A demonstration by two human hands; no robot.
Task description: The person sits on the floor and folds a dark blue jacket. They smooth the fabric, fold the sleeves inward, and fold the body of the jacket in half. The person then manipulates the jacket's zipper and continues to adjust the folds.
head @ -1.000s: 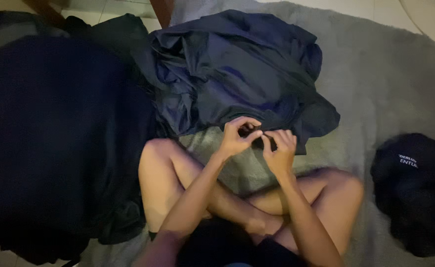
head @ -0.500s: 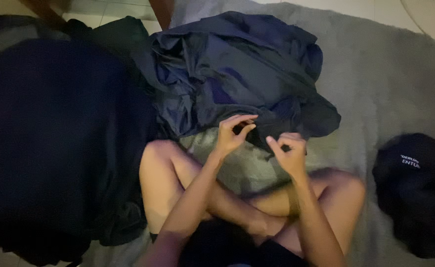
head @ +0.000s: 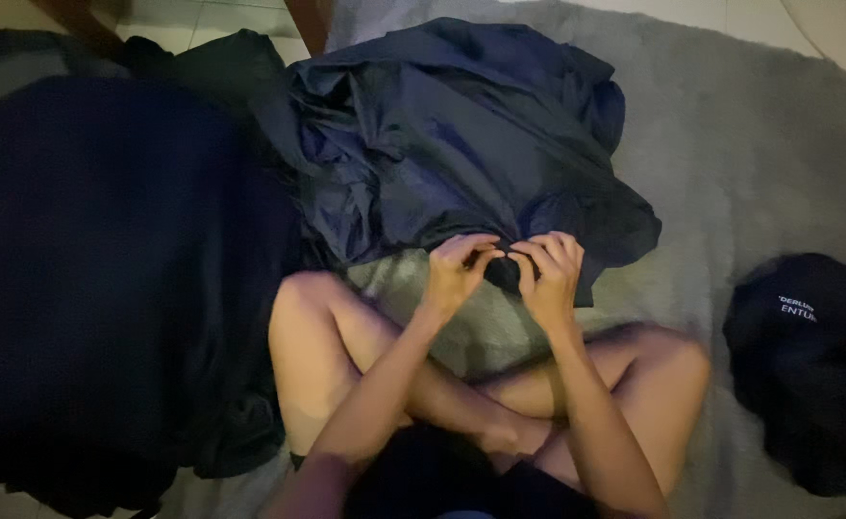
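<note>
I sit cross-legged on a grey rug (head: pixel 759 163). A crumpled dark blue garment (head: pixel 442 144) lies in a heap in front of my knees. My left hand (head: pixel 457 269) and my right hand (head: pixel 550 274) are close together at the heap's near edge. Both pinch a small dark fold of that fabric between fingers and thumb. The pinched part is mostly hidden by my fingers.
A large dark cloth (head: pixel 96 279) covers the floor on the left. A folded black garment with small white print (head: pixel 812 370) lies on the rug at the right. Pale floor tiles and a wooden furniture leg (head: pixel 310 21) show at the top.
My hands had drawn apart half a second ago, the right one lower. Now both are back together on the edge of the blue garment.
</note>
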